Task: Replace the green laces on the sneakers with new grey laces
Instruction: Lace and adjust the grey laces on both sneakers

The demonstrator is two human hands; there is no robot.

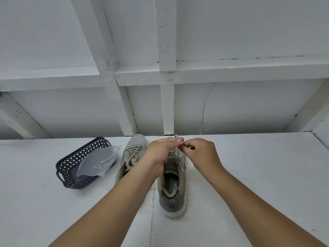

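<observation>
White-painted boards and framing filled the upper half of the frame, and below them ran a white table (pixel 249 175) with a rough, pebbled finish. Two greyish-green sneakers stood side by side near the centre, toes pointing toward the wall. The right sneaker (pixel 173 191) had its heel toward the bottom of the frame, its opening and printed insole plainly visible; the left sneaker (pixel 130 154) sat just beside it, partly covered by a forearm, its pale lacing criss-crossed up the front.

Both hands met above the toe end of the right sneaker. The left hand (pixel 160 154) had its thumb and forefinger pinched on a lace end (pixel 176 136) that stuck up just past the fingertips (its colour read as pale grey-green, hard to call), while the lower fingers curled down against the shoe's lacing. The right hand (pixel 201 151) was close beside it, fingers bent and drawn together at the same stretch of lace, seemingly nipping it, though the exact contact was too small to make out.

At centre left lay a dark perforated basket (pixel 71 168), tilted, with a clear plastic bag (pixel 99 162) spilling over its rim toward the left sneaker.
</observation>
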